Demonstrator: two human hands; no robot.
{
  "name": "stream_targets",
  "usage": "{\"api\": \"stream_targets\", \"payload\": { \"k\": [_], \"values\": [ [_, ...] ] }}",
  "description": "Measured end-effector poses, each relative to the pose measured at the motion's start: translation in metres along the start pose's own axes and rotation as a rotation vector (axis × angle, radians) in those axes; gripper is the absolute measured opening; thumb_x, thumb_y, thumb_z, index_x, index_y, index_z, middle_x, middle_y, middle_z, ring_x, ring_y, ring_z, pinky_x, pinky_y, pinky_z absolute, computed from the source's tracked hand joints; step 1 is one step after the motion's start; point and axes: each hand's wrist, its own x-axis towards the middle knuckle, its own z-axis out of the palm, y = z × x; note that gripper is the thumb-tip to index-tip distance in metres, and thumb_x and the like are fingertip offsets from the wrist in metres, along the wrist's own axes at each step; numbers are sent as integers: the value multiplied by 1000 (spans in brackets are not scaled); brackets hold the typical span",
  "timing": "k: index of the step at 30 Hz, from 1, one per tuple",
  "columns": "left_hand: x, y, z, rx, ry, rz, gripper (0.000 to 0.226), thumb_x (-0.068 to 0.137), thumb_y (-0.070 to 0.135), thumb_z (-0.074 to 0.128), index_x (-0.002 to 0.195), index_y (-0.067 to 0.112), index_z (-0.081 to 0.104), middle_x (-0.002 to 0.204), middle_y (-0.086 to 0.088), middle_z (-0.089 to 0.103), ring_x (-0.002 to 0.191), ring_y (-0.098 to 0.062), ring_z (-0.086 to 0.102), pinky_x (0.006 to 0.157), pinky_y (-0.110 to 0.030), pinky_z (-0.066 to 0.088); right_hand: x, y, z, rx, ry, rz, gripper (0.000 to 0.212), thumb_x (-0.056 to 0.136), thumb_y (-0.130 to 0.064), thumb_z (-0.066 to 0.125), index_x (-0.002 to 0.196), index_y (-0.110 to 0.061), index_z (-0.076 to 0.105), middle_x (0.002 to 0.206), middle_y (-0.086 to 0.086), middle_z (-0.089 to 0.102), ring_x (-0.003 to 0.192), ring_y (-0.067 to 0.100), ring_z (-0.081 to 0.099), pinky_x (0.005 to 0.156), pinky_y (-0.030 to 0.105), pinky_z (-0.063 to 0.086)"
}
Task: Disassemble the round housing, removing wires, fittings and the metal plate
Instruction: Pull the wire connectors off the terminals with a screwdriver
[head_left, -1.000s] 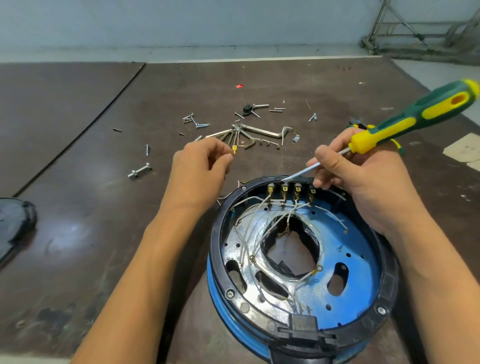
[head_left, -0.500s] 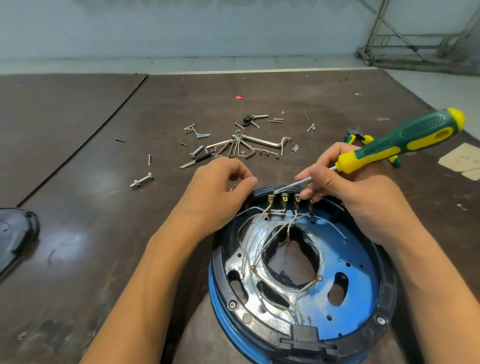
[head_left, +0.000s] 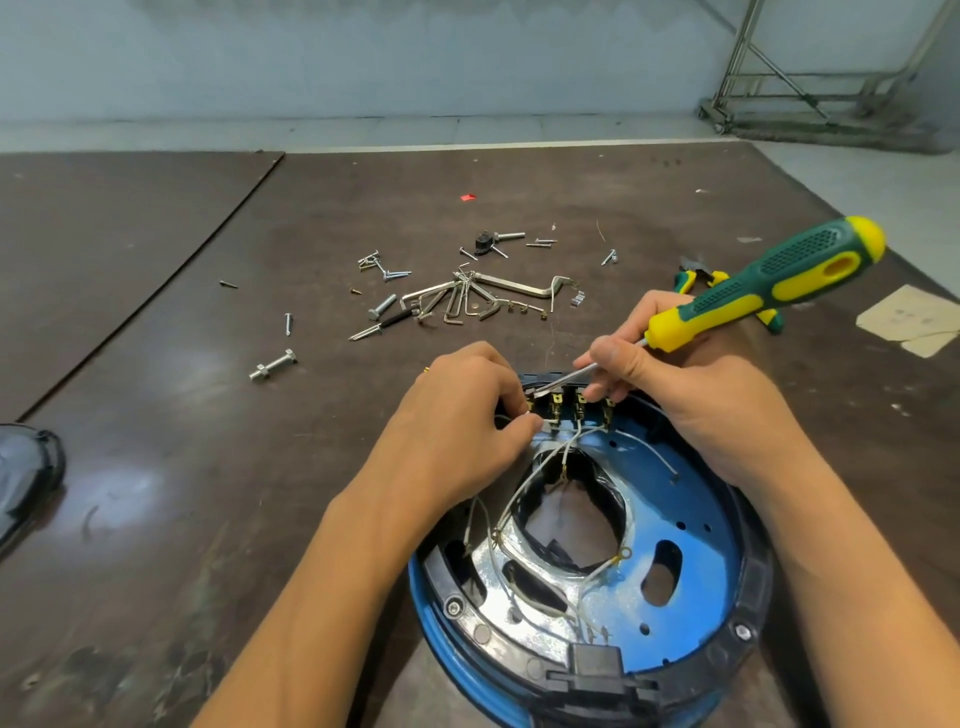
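Observation:
The round housing (head_left: 727, 644), black-rimmed with a blue body, lies open in front of me. Inside sits a blue and shiny metal plate (head_left: 691, 525) with white wires (head_left: 511, 512) running to a row of brass terminals (head_left: 579, 408) at the far rim. My left hand (head_left: 462, 421) pinches a white wire at the leftmost terminal. My right hand (head_left: 696, 400) grips a green-and-yellow screwdriver (head_left: 769, 280) by its shaft, with the tip at that same terminal.
Loose screws, bolts and bent metal rods (head_left: 467, 296) lie scattered on the dark table (head_left: 208, 467) beyond the housing. A large bolt (head_left: 272, 365) rests to the left. Green-yellow pliers (head_left: 696, 278) lie behind the screwdriver. A black cover (head_left: 26, 473) sits at the left edge.
My left hand came back from the loose parts to the housing rim and took hold of a wire at the terminals. The screwdriver tip shifted left along the terminal row.

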Motion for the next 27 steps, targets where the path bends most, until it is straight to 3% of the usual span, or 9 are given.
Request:
{"api": "stream_targets", "payload": {
  "k": [17,20,22,24,27],
  "values": [
    [5,-4,2,-75,-56,39,20,90,29,72,75,16,68,119,11,59,103,-11,59,92,-40,49,1,-5,4,-162,33,10,25,93,-24,76,79,-8,63,71,14,73,64,27,75,62,37,60],
    [4,-6,2,-89,-66,50,21,90,27,72,73,15,67,119,12,58,104,-10,59,92,-41,48,2,-6,7,-108,55,50,23,91,-24,77,73,-21,64,76,15,74,65,28,76,62,32,59],
    [4,-6,2,-99,-67,51,22,90,27,72,72,15,66,118,13,58,103,-10,59,91,-40,49,2,-6,9,-75,71,100,22,89,-28,76,70,-29,66,79,16,75,68,30,77,66,39,61],
    [4,-7,3,-106,-68,51,22,90,26,73,72,15,66,118,13,58,102,-9,59,91,-38,49,2,-5,9,-63,84,136,21,88,-29,76,70,-30,67,80,17,75,69,31,77,71,45,62],
    [5,-7,3,-111,-70,54,21,90,27,73,72,16,67,118,13,57,101,-8,59,90,-37,49,1,-4,8,-41,100,162,21,87,-28,77,70,-27,65,79,17,75,69,32,77,69,43,61]
  ]
}}
